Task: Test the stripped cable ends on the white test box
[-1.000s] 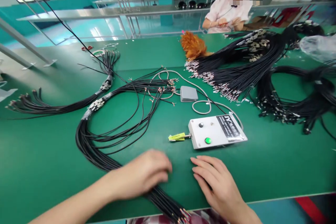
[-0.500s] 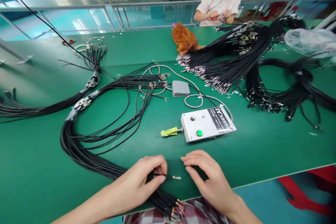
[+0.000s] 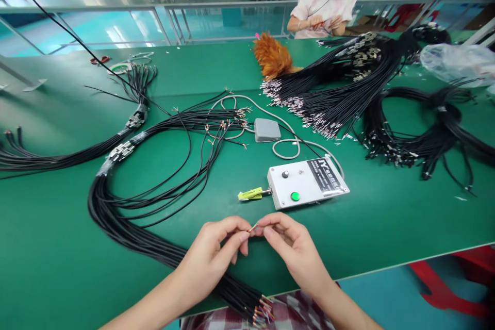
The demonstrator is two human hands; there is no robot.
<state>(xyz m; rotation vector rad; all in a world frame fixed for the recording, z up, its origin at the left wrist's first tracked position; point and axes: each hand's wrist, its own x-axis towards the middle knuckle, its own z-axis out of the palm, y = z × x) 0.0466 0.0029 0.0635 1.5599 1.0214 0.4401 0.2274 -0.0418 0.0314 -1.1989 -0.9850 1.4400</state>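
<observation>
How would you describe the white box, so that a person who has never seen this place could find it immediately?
On the green table, look just beyond the right hand. There lies the white box, with a yellow-green piece sticking out from its left end. Unlike the smaller, plain grey block behind it, it carries a black label and a round green button.

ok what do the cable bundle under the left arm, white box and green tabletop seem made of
Cable bundle: likely rubbery plastic sheathing, soft sheen, coloured wires at one end. White box: plastic or painted metal, unclear; smooth, crisp edges. Green tabletop: perhaps vinyl or rubber; smooth, faint sheen.
</observation>
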